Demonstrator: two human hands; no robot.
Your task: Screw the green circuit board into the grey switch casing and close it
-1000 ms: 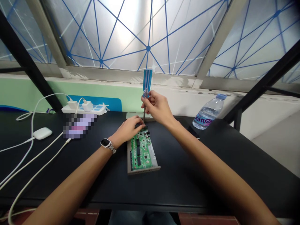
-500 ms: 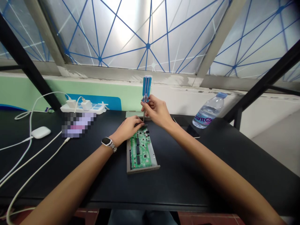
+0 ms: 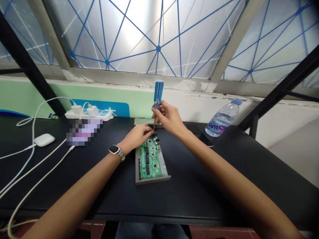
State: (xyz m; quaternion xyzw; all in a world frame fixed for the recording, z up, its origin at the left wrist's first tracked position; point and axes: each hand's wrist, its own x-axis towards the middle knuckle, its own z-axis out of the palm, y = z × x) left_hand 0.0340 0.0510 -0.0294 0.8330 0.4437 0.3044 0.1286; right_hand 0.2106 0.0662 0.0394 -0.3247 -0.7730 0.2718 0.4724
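Observation:
My right hand (image 3: 168,117) grips a screwdriver (image 3: 158,91) with a clear-and-blue handle, its fingers around the lower handle. The thin metal shaft points down at the far end of a green circuit board (image 3: 152,159). This board sits in a shallow grey metal case (image 3: 153,181) on the black desk. My left hand (image 3: 136,135), with a watch on its wrist, lies over the board's far left end. Its thumb and fingers pinch together beside the screwdriver's tip; what they hold is hidden. The tip's exact contact point is too small to make out.
A light metal panel (image 3: 142,121) lies behind the board. On the right, a water bottle (image 3: 223,118) stands by a dark phone (image 3: 206,139). To the left are a power strip (image 3: 103,115), a blurred-out purple item (image 3: 86,132), a white earbud case (image 3: 45,139) and several white cables.
The screwdriver's handle has shifted slightly right and now leans a little more that way, my right hand moving with it. My left hand stays by the tip. The whole view has drifted slightly.

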